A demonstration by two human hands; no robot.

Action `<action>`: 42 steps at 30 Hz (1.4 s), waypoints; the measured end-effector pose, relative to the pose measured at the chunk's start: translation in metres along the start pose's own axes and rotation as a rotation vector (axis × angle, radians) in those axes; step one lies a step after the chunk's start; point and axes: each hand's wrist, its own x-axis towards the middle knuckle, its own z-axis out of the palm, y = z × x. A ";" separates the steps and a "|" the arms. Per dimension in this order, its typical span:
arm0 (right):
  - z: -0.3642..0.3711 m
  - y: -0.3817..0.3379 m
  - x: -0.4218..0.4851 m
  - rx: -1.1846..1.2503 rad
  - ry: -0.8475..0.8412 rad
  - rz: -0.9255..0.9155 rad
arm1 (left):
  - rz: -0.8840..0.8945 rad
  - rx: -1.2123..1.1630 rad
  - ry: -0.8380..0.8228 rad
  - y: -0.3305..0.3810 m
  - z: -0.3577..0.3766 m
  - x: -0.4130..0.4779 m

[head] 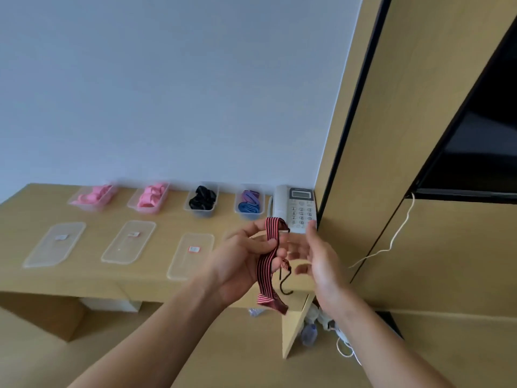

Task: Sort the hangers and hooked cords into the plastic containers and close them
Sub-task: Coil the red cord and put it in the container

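My left hand (246, 264) grips a folded red-and-black striped cord (267, 264) with a black hook (285, 281) dangling from it, held in front of the desk's right end. My right hand (316, 259) hovers just right of the cord with fingers spread and relaxed, blurred. Several open clear containers stand along the wall: two with pink hangers (93, 197) (151, 197), one with black cords (202, 198), one with blue and purple cords (249, 201). Three clear lids (56, 243) (130, 242) (191, 254) lie in front of them.
A white desk phone (296, 207) sits at the desk's (92, 278) back right corner. A wooden wardrobe panel (419, 219) rises on the right, with a white cable (397, 233) hanging. Bottles and clutter (310, 331) lie on the floor under the desk.
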 end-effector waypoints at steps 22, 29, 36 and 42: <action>0.047 -0.034 -0.013 0.023 0.051 -0.341 | 0.078 0.409 0.185 0.012 -0.011 -0.038; 0.053 -0.036 -0.007 -0.263 0.102 -0.557 | 0.026 0.275 0.150 0.027 -0.028 -0.028; 0.064 -0.043 -0.005 -0.348 0.122 -0.661 | 0.154 0.399 0.008 0.042 -0.043 -0.029; 0.073 -0.049 -0.006 -0.282 0.082 -0.625 | 0.224 0.401 0.064 0.041 -0.045 -0.028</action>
